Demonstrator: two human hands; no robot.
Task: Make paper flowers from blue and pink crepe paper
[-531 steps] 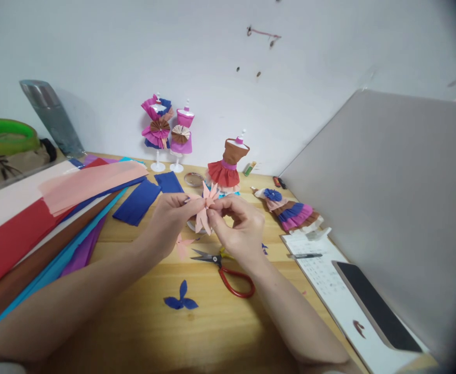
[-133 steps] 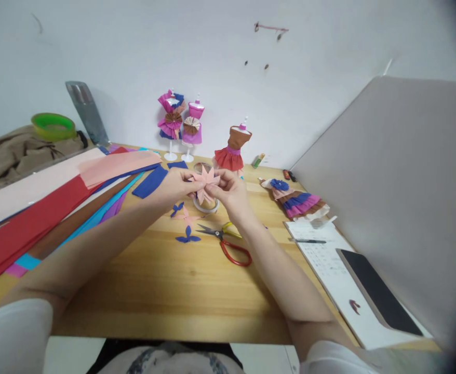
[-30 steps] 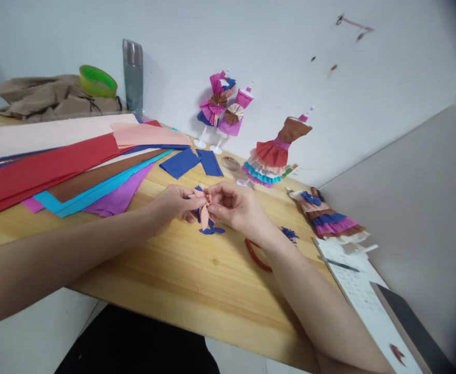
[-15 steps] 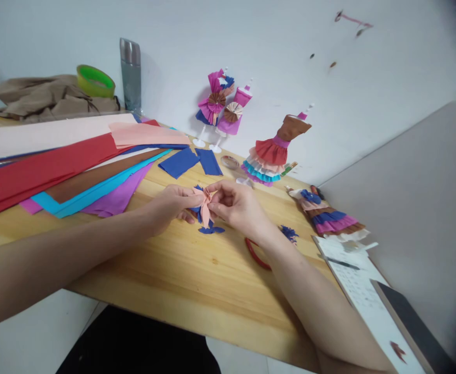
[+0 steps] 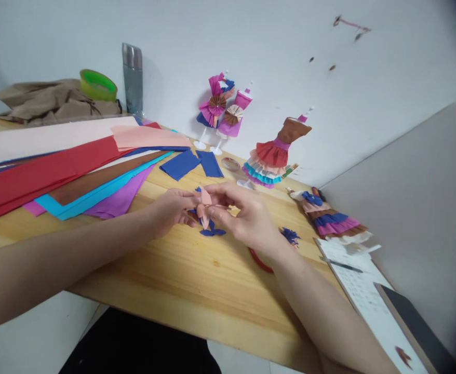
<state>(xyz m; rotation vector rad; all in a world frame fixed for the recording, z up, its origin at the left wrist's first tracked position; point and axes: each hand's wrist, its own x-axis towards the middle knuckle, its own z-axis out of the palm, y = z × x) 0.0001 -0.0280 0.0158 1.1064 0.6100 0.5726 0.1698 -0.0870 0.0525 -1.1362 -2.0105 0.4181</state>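
Observation:
Between my two hands is a peach paper flower (image 5: pixel 205 199) with pointed petals. My left hand (image 5: pixel 175 209) pinches it from the left, fingertips together. From the right, my right hand (image 5: pixel 241 210) grips it between thumb and forefinger; its other fingers curl behind. Just below lie blue paper petals (image 5: pixel 212 230) on the wooden table (image 5: pixel 165 270), and more blue paper is partly hidden behind my fingers. A red-handled tool (image 5: pixel 259 261), perhaps scissors, lies partly under my right forearm. Beyond that arm sits a fringed blue paper piece (image 5: pixel 290 236).
Coloured crepe paper sheets (image 5: pixel 76 161) spread over the left side. Two blue paper pieces (image 5: pixel 180 165), a tape roll (image 5: pixel 231 164) and small dressed mannequins (image 5: pixel 270 150) stand behind. A paper dress (image 5: pixel 329 215) and a written sheet (image 5: pixel 360 285) are at right.
The peach flower has turned in my fingers, with one petal now pointing up. My right hand has shifted slightly right and its grip has changed. The view has moved a little.

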